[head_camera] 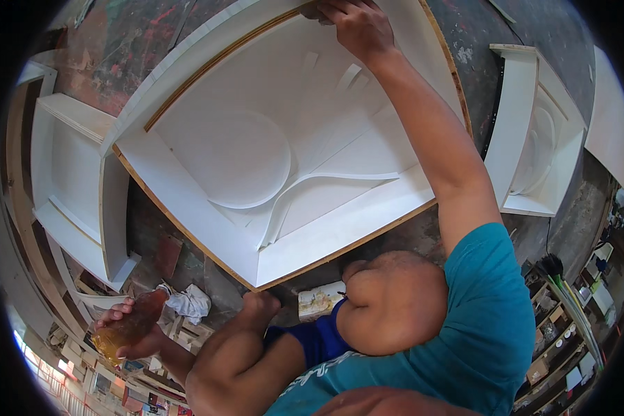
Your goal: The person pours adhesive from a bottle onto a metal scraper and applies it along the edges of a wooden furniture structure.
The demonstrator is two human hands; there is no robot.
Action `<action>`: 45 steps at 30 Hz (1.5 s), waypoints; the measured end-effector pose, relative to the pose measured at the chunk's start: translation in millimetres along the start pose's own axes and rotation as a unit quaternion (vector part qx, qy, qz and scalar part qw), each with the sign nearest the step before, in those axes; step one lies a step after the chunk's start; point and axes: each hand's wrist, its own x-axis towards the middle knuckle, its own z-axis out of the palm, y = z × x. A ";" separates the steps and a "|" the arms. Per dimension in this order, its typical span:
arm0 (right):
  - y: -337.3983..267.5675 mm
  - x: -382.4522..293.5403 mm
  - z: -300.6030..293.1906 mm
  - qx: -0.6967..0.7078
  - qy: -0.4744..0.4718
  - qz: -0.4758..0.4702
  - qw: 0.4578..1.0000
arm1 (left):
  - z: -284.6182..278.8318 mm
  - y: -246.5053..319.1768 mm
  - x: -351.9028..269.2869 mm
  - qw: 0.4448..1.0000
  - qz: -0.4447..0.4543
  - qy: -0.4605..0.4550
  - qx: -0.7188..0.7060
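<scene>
A large open white panel box (338,229) with raw brown edges lies before me. Inside it are a raised white disc (249,161) and a curved white strip (312,179). My left hand (130,333), off to the lower left, is wrapped around a bottle (145,314) of amber liquid. At the far inner edge of the box, near a thin brown-edged strip (208,67), my right hand (364,26) holds a small dark piece (314,11), whose kind I cannot tell.
White open cabinets stand at left (73,171) and right (525,130). Near the bottle lies a crumpled white cloth or bag (190,303). A stained white block (320,301) is by my legs. Brushes or rods (572,301) and cluttered items fill the lower right.
</scene>
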 end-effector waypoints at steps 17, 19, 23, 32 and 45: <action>6.8 -13.0 4.1 0.034 -0.052 0.032 0.998 | 18.5 -0.3 2.2 0.999 0.008 0.014 0.041; 7.9 -12.0 -3.2 0.036 -0.061 0.022 0.997 | 25.1 -0.6 2.9 0.998 0.017 0.025 0.055; 22.1 -20.3 -8.0 0.021 -0.075 0.057 0.995 | 8.0 -2.3 3.2 1.000 0.001 -0.002 0.020; 52.2 -24.4 17.7 -0.017 0.033 0.046 0.998 | 9.4 -1.2 1.8 0.999 -0.032 0.010 -0.009; 61.8 -25.8 23.0 -0.019 0.006 0.024 1.000 | 33.3 4.0 3.8 0.998 0.008 0.019 0.059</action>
